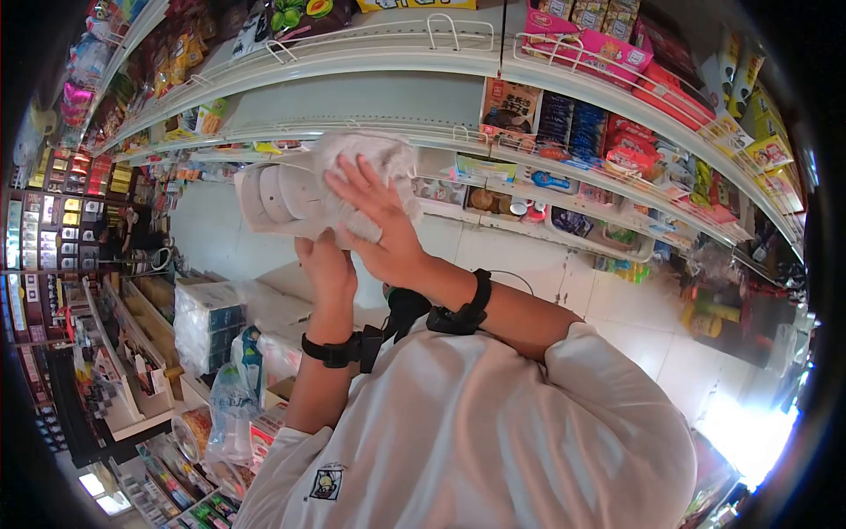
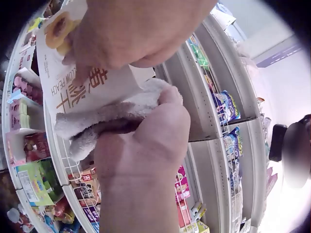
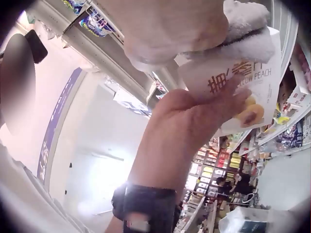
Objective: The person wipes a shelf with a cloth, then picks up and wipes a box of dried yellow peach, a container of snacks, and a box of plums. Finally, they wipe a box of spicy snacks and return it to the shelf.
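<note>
I've L grip (image 1: 330, 267) clasping white cardboard peach-print box (image 2: 104, 82) by its lower edge; R grip (image 1: 383, 216), fingers spread, presses fluffy grey-white cloth (image 1: 402, 166) against it.

Fluffy cloth (image 2: 107, 112), smooth cardboard box (image 2: 112, 88)

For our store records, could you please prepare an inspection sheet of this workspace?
Surface: white shelf beyond the hands; pale tiled floor below.
Job's things: white box with lettering including PEACH; pale fluffy cloth against it.
Clutter: plastic bag and plastic-wrapped packs off to the person's left.
Hands: left hand grips the box; right hand rests spread on the cloth.
Cables: thin dark curve near the right forearm, possibly a cable.
Surroundings: shop shelving with snack packets.
</note>
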Tool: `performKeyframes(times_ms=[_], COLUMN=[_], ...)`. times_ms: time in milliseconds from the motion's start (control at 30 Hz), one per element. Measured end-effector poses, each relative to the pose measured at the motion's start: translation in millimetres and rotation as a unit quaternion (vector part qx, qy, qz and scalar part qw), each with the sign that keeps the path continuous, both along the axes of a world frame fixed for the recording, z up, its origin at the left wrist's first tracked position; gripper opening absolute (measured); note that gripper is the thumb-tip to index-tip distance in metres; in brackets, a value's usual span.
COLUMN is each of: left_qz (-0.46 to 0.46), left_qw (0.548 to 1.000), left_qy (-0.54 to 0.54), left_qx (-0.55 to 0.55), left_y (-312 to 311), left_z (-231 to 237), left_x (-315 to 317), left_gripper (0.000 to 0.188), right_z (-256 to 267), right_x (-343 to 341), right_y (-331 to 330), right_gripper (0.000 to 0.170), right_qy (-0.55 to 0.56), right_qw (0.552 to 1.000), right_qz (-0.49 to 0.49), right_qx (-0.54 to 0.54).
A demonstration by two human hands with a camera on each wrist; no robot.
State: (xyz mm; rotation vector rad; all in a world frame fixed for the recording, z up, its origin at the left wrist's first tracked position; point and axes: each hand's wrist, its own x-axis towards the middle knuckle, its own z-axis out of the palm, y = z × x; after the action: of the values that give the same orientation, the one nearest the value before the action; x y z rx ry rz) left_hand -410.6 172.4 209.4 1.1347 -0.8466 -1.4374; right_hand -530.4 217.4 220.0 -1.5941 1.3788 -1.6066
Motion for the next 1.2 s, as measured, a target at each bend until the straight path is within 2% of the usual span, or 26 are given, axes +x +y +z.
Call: performKeyframes(times_ms=[100, 133, 200, 333, 400, 467, 500, 567, 600, 633, 667, 700, 767, 833, 867, 933, 1100, 1167, 1200], left_qz=[0.0, 0.002, 0.009, 0.015, 0.014, 0.02, 0.016, 0.006, 0.004, 0.036, 0.068, 0.069, 0.086, 0.071, 0.053, 0.06, 0.042, 0.032, 0.031], left_qw=[1.0, 1.0, 0.999, 0.998, 0.998, 0.997, 0.997, 0.985, 0.985, 0.993, 0.996, 0.996, 0.991, 0.993, 0.996, 0.995, 0.994, 0.993, 0.993], left_qy=[-0.01, 0.015, 0.04, 0.049, 0.058, 0.054, 0.054, 0.146, 0.146, 0.092, 0.038, 0.037, 0.101, 0.087, 0.075, 0.066, 0.056, 0.04, 0.041], left_qx=[-0.024, 0.004, 0.033, 0.034, 0.037, 0.055, 0.056, 0.089, 0.09, 0.066, 0.04, 0.039, 0.026, 0.021, 0.015, 0.034, 0.084, 0.104, 0.104], left_y=[-7.8, -10.8, -12.7, -19.6, -28.3, -40.5, -48.2, -59.2, -60.4, -60.2, -60.6, -62.2, -62.0, -59.1, -56.7, -44.9, 0.0, 12.9, 14.1], left_z=[4.9, 8.3, 9.0, -2.5, -13.6, -22.5, -26.2, -27.2, -30.3, -27.8, -24.6, -21.3, -15.1, -13.2, -12.9, -14.9, -11.3, -8.1, -11.2], left_x=[6.2, 10.9, 14.2, 11.1, 9.3, 14.8, 19.0, 23.4, 24.1, 22.8, 21.4, 20.8, 23.0, 27.1, 28.5, 23.5, -1.9, -10.7, -9.3], left_gripper=[0.047, 0.047, 0.047, 0.046, 0.044, 0.042, 0.042, 0.043, 0.043, 0.045, 0.048, 0.048, 0.049, 0.049, 0.048, 0.047, 0.045, 0.044, 0.044], right_z=[-10.9, -21.2, -45.8, -50.7, -41.4, -23.9, -23.9, -24.7, -31.0, -43.9, -59.4, -74.5, -87.2, -87.5, -92.1, -100.3, -86.5, -76.9, -71.6], right_x=[-9.6, -12.4, -15.6, -9.1, 0.8, 2.3, 1.3, -3.9, -6.1, -8.8, -12.8, -17.1, -27.2, -46.4, -50.8, -59.5, -44.8, -43.2, -45.9], right_y=[-0.2, -2.6, -7.1, -3.6, 5.6, 19.8, 22.7, 27.6, 27.1, 26.7, 26.4, 26.6, 34.7, 29.2, 23.7, 14.8, -8.3, -16.3, -14.1], right_gripper=[0.062, 0.062, 0.06, 0.059, 0.062, 0.064, 0.064, 0.065, 0.059, 0.059, 0.054, 0.049, 0.039, 0.034, 0.034, 0.033, 0.035, 0.042, 0.057], right_qy=[0.024, 0.024, -0.061, -0.14, -0.077, 0.044, 0.044, 0.043, 0.009, 0.008, -0.114, -0.234, -0.412, -0.444, -0.444, -0.474, -0.461, -0.491, -0.52], right_qw=[0.999, 0.999, 0.997, 0.989, 0.997, 0.996, 0.996, 0.989, 0.993, 0.993, 0.987, 0.966, 0.906, 0.892, 0.892, 0.866, 0.864, 0.846, 0.832], right_qz=[0.025, 0.027, -0.021, -0.036, -0.006, 0.065, 0.062, 0.143, 0.116, 0.114, 0.112, 0.111, 0.05, -0.024, -0.024, -0.098, -0.13, -0.111, -0.083], right_qx=[-0.017, -0.017, -0.038, -0.02, -0.027, -0.04, -0.039, -0.025, -0.02, -0.02, -0.007, 0.006, 0.081, 0.08, 0.081, 0.126, 0.155, 0.178, 0.174])
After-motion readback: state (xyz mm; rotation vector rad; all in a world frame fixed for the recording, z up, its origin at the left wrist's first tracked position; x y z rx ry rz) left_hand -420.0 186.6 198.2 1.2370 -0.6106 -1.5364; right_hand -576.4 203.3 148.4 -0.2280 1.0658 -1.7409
